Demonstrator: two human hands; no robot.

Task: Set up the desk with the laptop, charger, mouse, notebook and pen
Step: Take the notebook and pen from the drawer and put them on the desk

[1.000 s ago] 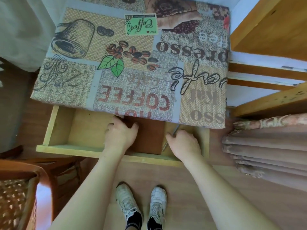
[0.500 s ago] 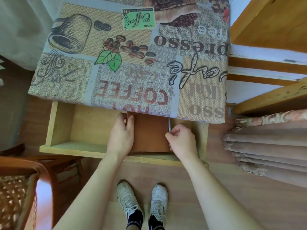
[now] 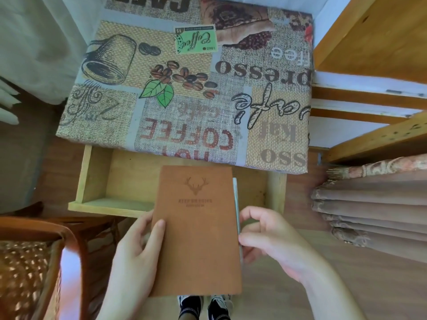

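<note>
The left hand (image 3: 136, 248) grips the brown notebook (image 3: 198, 227) at its nine o'clock edge, thumb on the cover. The notebook hangs over the open drawer (image 3: 120, 181), below the worktop (image 3: 184, 88). At three o'clock, the right hand (image 3: 275, 236) pinches a pen (image 3: 235, 197) against the notebook's edge.

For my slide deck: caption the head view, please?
Both hands, left hand and right hand, hold brown notebook and pen above open drawer.

One notebook (image 3: 197, 229), one pen (image 3: 235, 199), one open drawer (image 3: 129, 181), two hands (image 3: 136, 250).
</note>
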